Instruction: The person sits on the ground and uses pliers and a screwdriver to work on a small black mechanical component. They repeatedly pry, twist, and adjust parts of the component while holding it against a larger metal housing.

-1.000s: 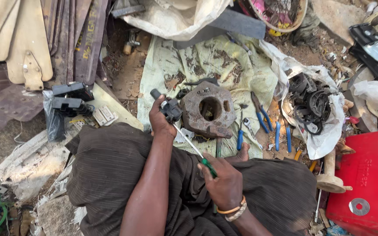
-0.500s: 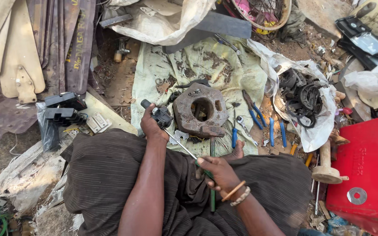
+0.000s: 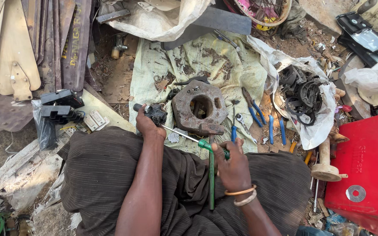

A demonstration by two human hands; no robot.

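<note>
Screwdriver (image 3: 188, 137) beside rusty casting (image 3: 200, 107)

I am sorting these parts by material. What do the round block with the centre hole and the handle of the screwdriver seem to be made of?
The round block looks like cast iron or steel: brown, rusty, rough. The screwdriver handle, held in the right hand, seems to be green plastic, smooth and slightly glossy; its shaft looks like bright bare metal.
</note>
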